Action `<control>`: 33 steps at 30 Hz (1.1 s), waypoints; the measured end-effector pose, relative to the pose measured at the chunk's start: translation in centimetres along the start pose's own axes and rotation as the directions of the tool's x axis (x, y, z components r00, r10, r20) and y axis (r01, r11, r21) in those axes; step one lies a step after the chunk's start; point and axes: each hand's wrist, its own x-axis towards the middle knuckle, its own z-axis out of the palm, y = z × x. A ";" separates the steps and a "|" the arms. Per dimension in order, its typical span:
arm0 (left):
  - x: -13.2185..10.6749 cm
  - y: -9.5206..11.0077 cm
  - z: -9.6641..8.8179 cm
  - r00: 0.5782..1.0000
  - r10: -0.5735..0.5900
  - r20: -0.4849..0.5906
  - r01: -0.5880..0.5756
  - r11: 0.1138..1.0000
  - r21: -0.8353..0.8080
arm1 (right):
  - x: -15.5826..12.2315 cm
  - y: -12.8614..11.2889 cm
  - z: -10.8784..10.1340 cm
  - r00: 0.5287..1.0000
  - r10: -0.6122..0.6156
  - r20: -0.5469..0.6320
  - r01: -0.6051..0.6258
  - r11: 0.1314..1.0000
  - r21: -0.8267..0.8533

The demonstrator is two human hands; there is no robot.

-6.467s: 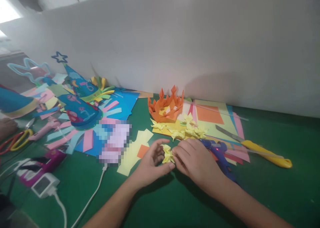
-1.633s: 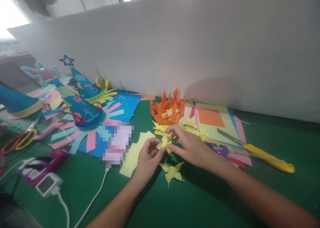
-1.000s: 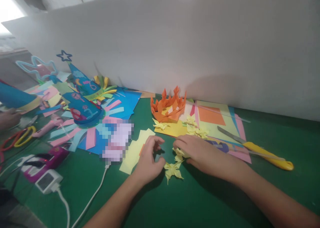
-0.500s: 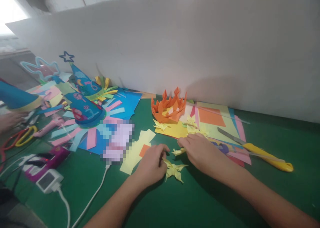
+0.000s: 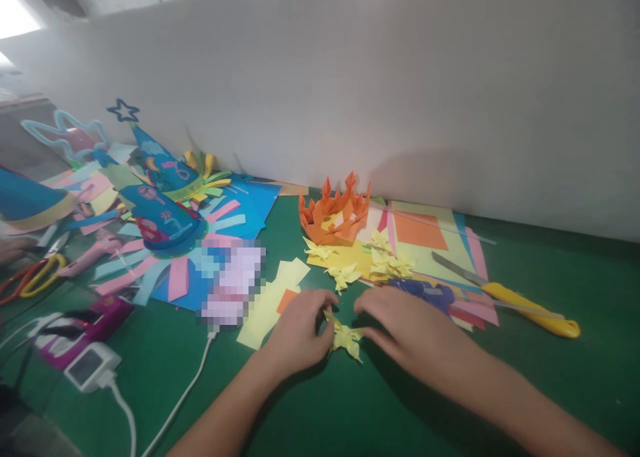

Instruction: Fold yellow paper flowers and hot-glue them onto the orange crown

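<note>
A folded yellow paper flower point(image 5: 347, 338) with pointed tips is between my hands, just above or on the green table. My left hand point(image 5: 303, 327) is curled at its left side, with one petal between thumb and fingers. At the right tip, the thumb of my right hand point(image 5: 407, 323) touches or nearly touches the paper; its fingers and thumb are apart. Beyond my hands, another yellow paper flower point(image 5: 343, 276) rests near the yellow sheet point(image 5: 345, 257). More such flowers point(image 5: 393, 263) lie in a cluster, partly overlapping, and one point(image 5: 320, 250) sits at the left.
An orange paper crown point(image 5: 335, 220) stands behind. A purple glue gun point(image 5: 425, 291) and a yellow-handled knife point(image 5: 530, 307) lie right. Left are pale yellow strips point(image 5: 273, 303), a blurred-out phone point(image 5: 235, 283), blue cone hats point(image 5: 155, 217), scissors point(image 5: 37, 277) and a white cable point(image 5: 185, 397). A co-worker's hand point(image 5: 15, 249) shows.
My right hand has set down one yellow flower beside the yellow sheet and come back to the flower at my left hand. The glue gun is now more exposed. The view has shifted slightly.
</note>
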 end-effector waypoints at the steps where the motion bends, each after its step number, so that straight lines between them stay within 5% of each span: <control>1: 0.0 -0.1 0.1 1.000 0.003 0.007 -0.003 1.000 -0.011 | -0.7 -0.3 0.8 1.000 0.003 0.028 -0.004 0.999 0.033; 10: 0.4 -0.3 1.0 0.993 -0.112 -0.047 0.094 0.954 -0.284 | -1.5 -0.5 4.3 0.990 0.108 -0.091 -0.082 0.964 0.253; 18: 0.5 -0.1 1.5 0.942 -0.332 -0.043 0.225 0.724 -0.652 | -0.9 -0.7 5.6 0.964 0.119 -0.239 -0.007 0.905 0.424; 25: 0.5 -0.5 1.1 0.979 -0.164 -0.121 0.110 0.925 -0.365 | -0.9 -1.1 5.8 0.948 0.193 -0.252 -0.067 0.897 0.438; 33: 0.2 0.2 1.5 0.996 -0.086 -0.015 0.076 0.936 -0.343 | -1.1 -0.8 5.8 0.906 0.236 -0.351 -0.070 0.903 0.425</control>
